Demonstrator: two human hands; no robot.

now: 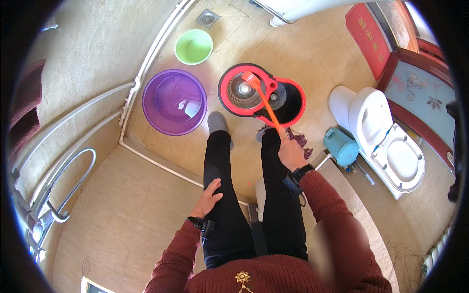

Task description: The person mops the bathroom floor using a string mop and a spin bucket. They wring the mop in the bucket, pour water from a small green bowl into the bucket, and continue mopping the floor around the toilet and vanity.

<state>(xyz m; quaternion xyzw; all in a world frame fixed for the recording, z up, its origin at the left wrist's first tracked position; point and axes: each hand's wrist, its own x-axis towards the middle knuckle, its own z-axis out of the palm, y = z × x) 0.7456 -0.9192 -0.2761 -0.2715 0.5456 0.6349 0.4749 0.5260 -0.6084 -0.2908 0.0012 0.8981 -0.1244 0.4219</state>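
My right hand (292,154) is closed around the end of a long orange-handled scrubbing brush (266,104). The brush head is over the metal spin basket (235,97) of a red and black mop bucket (302,100), and the handle crosses the bucket's middle. Whether the head touches the basket I cannot tell. On my left thigh lies my left hand (207,199), fingers apart, holding nothing. Dark red strands (302,141), like a mop's fringe, show on the floor beside my right hand, partly hidden by it.
A purple basin (148,105) and a smaller green basin (178,50) stand left of the bucket. On the right are a teal bin (340,146) and a white toilet (396,161) with its lid raised. White pipes (139,78) follow the wall; a floor drain (207,19) lies beyond.
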